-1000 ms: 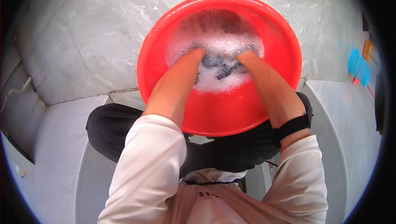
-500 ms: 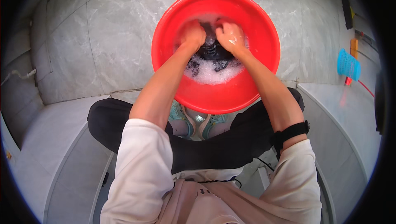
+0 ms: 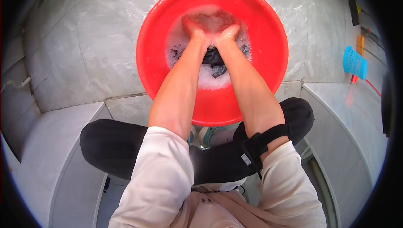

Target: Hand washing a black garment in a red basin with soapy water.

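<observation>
A big round red basin (image 3: pixel 267 56) stands in front of me with foamy soapy water (image 3: pixel 208 82) in its bottom. Dark cloth (image 3: pixel 213 57) lies wet in the suds, partly under my wrists. My left hand (image 3: pixel 195 29) and my right hand (image 3: pixel 228 32) are side by side in the far half of the water, wrists close together. Foam and water hide most of the fingers of both hands, so their grip on the cloth does not show.
At the right, a light blue perforated basket (image 3: pixel 354 63) is beside an orange upright piece (image 3: pixel 360 45). Pale stone ledges (image 3: pixel 336 102) flank me. My knees and shoes are close to the basin's near side. A black strap (image 3: pixel 268 137) circles my right arm.
Both hands have sunk deeper into the suds and their wrists have come together. The cloth that showed between them is now largely covered. The basin sits larger in view.
</observation>
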The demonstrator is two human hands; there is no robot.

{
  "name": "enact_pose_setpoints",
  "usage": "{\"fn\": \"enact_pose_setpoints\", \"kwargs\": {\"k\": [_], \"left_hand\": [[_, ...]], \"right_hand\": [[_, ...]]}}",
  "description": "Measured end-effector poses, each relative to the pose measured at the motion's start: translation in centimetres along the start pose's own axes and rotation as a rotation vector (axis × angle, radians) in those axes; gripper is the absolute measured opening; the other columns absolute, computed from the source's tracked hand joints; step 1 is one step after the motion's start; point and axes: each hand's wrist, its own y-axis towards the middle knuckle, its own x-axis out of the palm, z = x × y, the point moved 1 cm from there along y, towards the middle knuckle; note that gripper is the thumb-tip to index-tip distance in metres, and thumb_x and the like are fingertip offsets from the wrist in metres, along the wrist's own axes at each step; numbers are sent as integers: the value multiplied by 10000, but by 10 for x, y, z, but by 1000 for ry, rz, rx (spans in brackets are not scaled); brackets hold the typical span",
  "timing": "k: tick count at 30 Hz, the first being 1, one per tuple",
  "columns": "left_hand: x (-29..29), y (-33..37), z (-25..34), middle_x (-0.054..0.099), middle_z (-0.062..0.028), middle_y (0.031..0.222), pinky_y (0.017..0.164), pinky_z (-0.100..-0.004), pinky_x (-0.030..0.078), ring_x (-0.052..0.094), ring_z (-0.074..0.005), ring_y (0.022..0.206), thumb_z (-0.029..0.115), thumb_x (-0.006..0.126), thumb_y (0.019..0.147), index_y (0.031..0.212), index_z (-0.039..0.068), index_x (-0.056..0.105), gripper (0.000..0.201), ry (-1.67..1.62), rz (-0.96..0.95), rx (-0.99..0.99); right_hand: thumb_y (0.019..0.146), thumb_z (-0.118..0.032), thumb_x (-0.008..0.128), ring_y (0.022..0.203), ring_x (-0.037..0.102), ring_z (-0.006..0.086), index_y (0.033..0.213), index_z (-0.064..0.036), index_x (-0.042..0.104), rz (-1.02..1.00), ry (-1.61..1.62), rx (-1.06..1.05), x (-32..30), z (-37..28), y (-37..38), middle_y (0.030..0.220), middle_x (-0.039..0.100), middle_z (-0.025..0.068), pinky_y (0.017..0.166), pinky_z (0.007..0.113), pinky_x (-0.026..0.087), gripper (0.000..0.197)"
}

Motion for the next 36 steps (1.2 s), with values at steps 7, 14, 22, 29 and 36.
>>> {"fn": "enact_pose_setpoints", "kwargs": {"k": [7,14,22,29,36], "left_hand": [[-40,25,12,601,-193,1223,951,-502,466,564,-368,1086,482,282,944,1254,10,542,621,118,80,-13],[-50,100,26,637,-180,1114,938,-508,479,594,-374,1026,421,335,920,1124,8,606,535,-129,-324,-38],[-3,-19,10,616,-147,920,829,-481,510,572,-340,865,330,441,893,961,24,611,356,-268,-448,-46],[-10,-57,29,612,-144,927,915,-475,471,554,-324,900,197,483,840,836,-40,604,266,-287,-316,-164],[-23,-69,37,633,-163,1020,964,-489,454,563,-294,952,290,416,927,887,-67,655,431,-364,-347,-64]], "right_hand": [[908,-497,401,1020,594,267,1088,-138,656,95,-40,69,0,46,-9,1073,660,57,855,405,491,476],[912,-446,363,940,621,322,1041,-32,637,-224,171,323,6,75,40,1039,643,138,764,456,531,513],[920,-334,375,858,583,331,949,-47,619,-169,225,175,25,-29,-44,913,625,141,835,494,506,378],[881,-209,434,896,588,320,862,10,587,-203,402,260,28,-38,-88,907,626,152,891,475,487,268],[909,-320,414,997,598,348,998,25,629,-267,509,328,27,-35,-98,1054,654,170,925,511,465,417]]}}
